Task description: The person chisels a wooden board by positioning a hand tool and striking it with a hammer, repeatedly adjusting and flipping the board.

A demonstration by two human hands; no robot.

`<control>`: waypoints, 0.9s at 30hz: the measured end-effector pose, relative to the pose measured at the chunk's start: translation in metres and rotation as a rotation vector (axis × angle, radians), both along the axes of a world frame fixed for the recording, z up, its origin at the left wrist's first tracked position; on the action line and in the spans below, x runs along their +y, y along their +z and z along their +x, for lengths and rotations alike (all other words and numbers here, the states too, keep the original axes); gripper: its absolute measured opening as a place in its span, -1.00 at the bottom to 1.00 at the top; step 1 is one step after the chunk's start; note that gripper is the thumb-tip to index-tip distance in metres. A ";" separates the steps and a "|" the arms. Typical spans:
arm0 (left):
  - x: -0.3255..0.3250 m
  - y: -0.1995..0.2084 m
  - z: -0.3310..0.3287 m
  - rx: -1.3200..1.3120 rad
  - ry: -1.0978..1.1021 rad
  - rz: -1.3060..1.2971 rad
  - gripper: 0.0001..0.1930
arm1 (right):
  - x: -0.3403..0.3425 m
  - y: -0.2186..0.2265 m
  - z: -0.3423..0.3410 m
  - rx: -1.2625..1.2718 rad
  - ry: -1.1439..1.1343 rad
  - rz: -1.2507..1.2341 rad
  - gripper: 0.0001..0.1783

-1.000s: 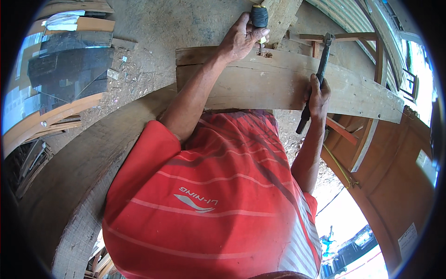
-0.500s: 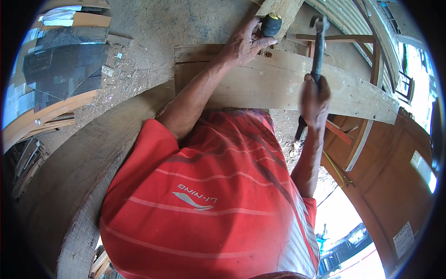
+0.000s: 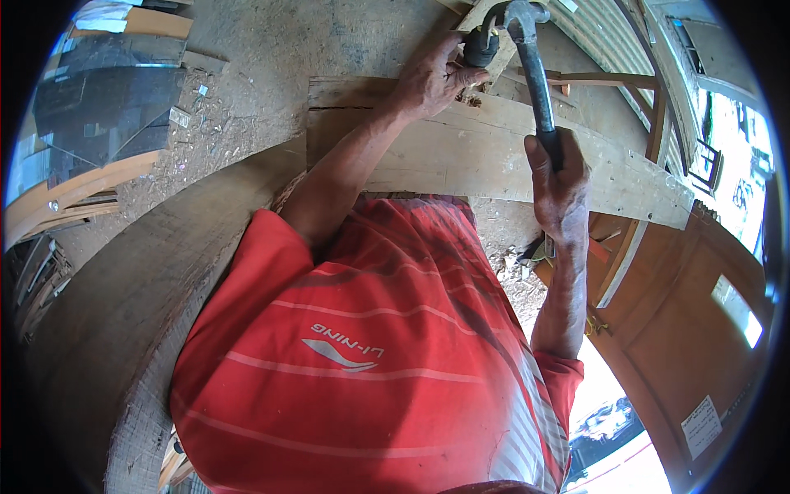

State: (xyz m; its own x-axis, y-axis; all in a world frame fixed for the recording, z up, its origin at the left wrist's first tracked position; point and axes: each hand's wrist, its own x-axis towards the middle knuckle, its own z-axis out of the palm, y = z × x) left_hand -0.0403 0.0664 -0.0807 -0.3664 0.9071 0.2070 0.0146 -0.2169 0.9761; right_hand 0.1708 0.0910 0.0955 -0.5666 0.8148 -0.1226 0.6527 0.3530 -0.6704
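Observation:
My left hand (image 3: 432, 82) is closed around the black handle of what looks like a chisel (image 3: 480, 51), held end-up; its blade is hidden. My left forearm crosses the wooden board (image 3: 428, 148) in front of me. A claw hammer (image 3: 536, 82) is gripped by its dark handle in my right hand (image 3: 562, 183). One end of the hammer's steel head is over the chisel's handle end, partly covering it; I cannot tell whether they touch. Just below the left fingers, a small rough notch (image 3: 471, 100) with crumbs of wood shows at the board's far edge.
A thick timber beam (image 3: 189, 239) runs along my left side. Dark panels (image 3: 99, 107) are stacked at the far left. To the right stand a brown panel (image 3: 658, 321) and a wooden frame (image 3: 613, 79). Wood chips (image 3: 218, 123) litter the floor.
The hammer has swung leftward, and its head has come over the chisel's end. My right hand has turned with it. The left hand keeps its grip in nearly the same place.

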 end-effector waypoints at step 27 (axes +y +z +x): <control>-0.016 0.006 0.000 -0.032 -0.203 -0.055 -0.59 | 0.014 0.036 0.013 0.310 0.303 0.498 -0.71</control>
